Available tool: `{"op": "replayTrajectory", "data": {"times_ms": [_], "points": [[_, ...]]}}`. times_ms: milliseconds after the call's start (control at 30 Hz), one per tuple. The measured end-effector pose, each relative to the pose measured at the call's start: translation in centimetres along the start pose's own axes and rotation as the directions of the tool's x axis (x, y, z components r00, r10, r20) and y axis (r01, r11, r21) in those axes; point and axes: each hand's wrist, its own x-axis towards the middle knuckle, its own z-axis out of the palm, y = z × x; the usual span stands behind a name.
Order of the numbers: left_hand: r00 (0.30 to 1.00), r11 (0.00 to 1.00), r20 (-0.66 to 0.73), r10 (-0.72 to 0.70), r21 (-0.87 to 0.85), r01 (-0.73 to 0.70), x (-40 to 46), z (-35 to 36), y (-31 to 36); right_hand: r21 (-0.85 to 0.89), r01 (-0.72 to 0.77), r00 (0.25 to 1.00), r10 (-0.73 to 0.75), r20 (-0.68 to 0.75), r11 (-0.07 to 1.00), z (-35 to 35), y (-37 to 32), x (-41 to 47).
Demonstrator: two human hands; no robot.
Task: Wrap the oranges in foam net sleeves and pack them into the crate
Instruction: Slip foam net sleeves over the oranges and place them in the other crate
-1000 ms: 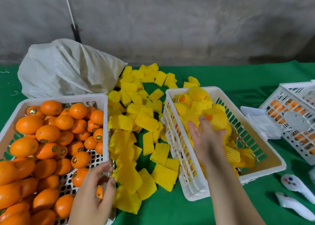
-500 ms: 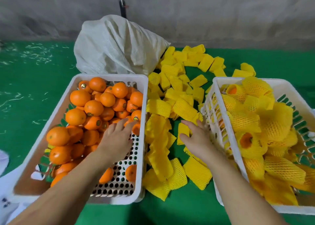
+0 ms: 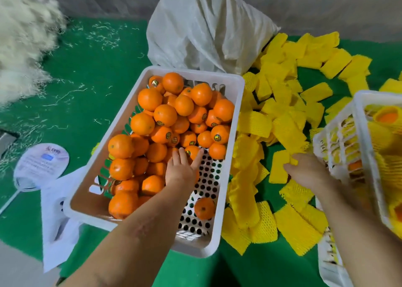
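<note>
I have my left hand (image 3: pixel 181 169) down inside the supply crate (image 3: pixel 236 121), fingers spread and straight over the oranges (image 3: pixel 165 115), the fingertips just touching the small one (image 3: pixel 192 152) at the edge of the pile; nothing is gripped yet. My right hand (image 3: pixel 304 170) sits on the heap of yellow foam net sleeves (image 3: pixel 287 132) on the green tabletop (image 3: pixel 91 73), and its fingers look curled onto the flat sleeve (image 3: pixel 278 167) beside them, though blur keeps me from being sure it has a real pinch. The packing crate (image 3: pixel 361 117) is at the far right, already holding wrapped fruit. To do this step well, I think I should close the left fingers round one orange only, choosing that loose one on the pile's edge and not one wedged under its neighbours, so the stack does not roll onto the bare perforated floor where a single orange (image 3: pixel 204 208) already lies apart. With the right, I want one sleeve, not two stuck together, taken near an open end so that it can be spread with the thumb. Then both hands should meet between the crates, clear of either rim, so the fruit slides in without snagging the net.
</note>
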Motion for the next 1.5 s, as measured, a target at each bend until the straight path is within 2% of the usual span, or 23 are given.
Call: {"op": "replayTrajectory", "data": {"times_ms": [67,167,267,333,400,467,533,567,633,700,767,800,867,933,1000,1067,1133,1233,1300,1333,1400,1500], "points": [[1.0,0.999,0.012,0.008,-0.051,-0.007,0.0,-0.3,0.6,0.222,0.1,0.985,-0.066,-0.156,0.97,0.4,-0.8,-1.0],[0.996,0.978,0.083,0.011,-0.209,0.006,-0.5,-1.3,1.3,0.474,0.226,0.951,-0.089,-0.295,0.851,0.4,-2.2,-3.3],[1.0,0.877,-0.006,0.009,-0.48,-0.01,-1.3,-3.6,0.3,0.731,0.265,0.961,-0.106,-0.257,0.629,0.2,-3.4,-6.4],[0.993,0.751,-0.115,-0.018,-0.657,-0.062,-2.6,-5.4,-1.1,0.841,0.249,0.968,-0.132,-0.212,0.48,0.2,-4.0,-8.6],[0.976,0.526,-0.204,-0.077,-0.84,-0.134,-5.0,-6.9,-2.0,0.861,0.255,0.967,-0.14,-0.214,0.44,0.1,-4.6,-10.7],[0.965,0.202,-0.234,-0.117,-0.957,-0.207,-8.5,-8.0,-2.1,0.87,0.288,0.958,-0.123,-0.26,0.4,0.3,-5.2,-12.7],[0.956,-0.103,-0.267,-0.119,-0.955,-0.28,-12.3,-8.5,-1.4,0.882,0.325,0.945,-0.087,-0.314,0.341,0.4,-5.9,-14.9],[0.954,-0.22,-0.279,-0.109,-0.929,-0.296,-13.8,-8.3,-0.9,0.869,0.362,0.931,-0.077,-0.358,0.337,0.7,-6.4,-15.9],[0.967,-0.405,-0.25,-0.057,-0.879,-0.251,-16.1,-7.7,0.6,0.792,0.453,0.884,-0.09,-0.459,0.409,1.3,-7.7,-17.8],[0.98,-0.575,-0.197,0.026,-0.805,-0.147,-17.1,-6.9,2.4,0.751,0.488,0.866,-0.141,-0.479,0.446,1.9,-9.2,-19.6],[0.984,-0.675,-0.166,0.062,-0.733,-0.081,-17.6,-6.3,3.6,0.8,0.476,0.879,-0.202,-0.431,0.365,2.3,-10.4,-21.3],[0.981,-0.701,-0.179,0.073,-0.709,-0.077,-17.9,-5.8,3.7,0.83,0.461,0.887,-0.209,-0.413,0.314,2.4,-10.6,-21.7],[0.975,-0.714,-0.212,0.064,-0.693,-0.104,-18.2,-5.1,3.3,0.862,0.416,0.908,-0.186,-0.375,0.291,2.4,-10.5,-21.7],[0.969,-0.654,-0.239,0.058,-0.743,-0.145,-18.3,-5.0,3.0,0.881,0.356,0.93,-0.206,-0.303,0.312,2.4,-10.3,-21.2],[0.955,-0.581,-0.29,0.058,-0.788,-0.204,-18.4,-4.5,2.8,0.881,0.321,0.93,-0.293,-0.223,0.347,2.2,-10.2,-21.2],[0.947,-0.552,-0.312,0.07,-0.803,-0.224,-18.5,-4.5,2.9,0.894,0.281,0.936,-0.307,-0.175,0.349,2.0,-10.1,-21.2],[0.942,-0.556,-0.319,0.105,-0.804,-0.21,-18.5,-4.5,2.8,0.874,0.308,0.945,-0.229,-0.235,0.375,1.9,-10.0,-21.1],[0.897,-0.579,-0.36,0.256,-0.8,-0.156,-18.7,-4.4,2.2,0.717,0.4,0.885,-0.038,-0.464,0.571,2.0,-10.0,-20.2],[0.844,-0.539,-0.391,0.367,-0.829,-0.15,-18.8,-4.3,2.0,0.555,0.427,0.839,-0.085,-0.537,0.714,2.3,-10.5,-20.1],[0.824,-0.514,-0.402,0.4,-0.842,-0.161,-18.7,-4.2,2.0,0.5,0.435,0.838,-0.132,-0.53,0.749,2.4,-10.8,-20.2],[0.826,-0.496,-0.396,0.401,-0.852,-0.167,-18.7,-4.2,2.2,0.469,0.449,0.848,-0.197,-0.492,0.76,2.7,-10.9,-20.2],[0.89,-0.469,-0.36,0.279,-0.86,-0.201,-18.5,-4.2,3.0,0.569,0.448,0.868,-0.184,-0.462,0.689,2.5,-10.1,-20.0]]}}
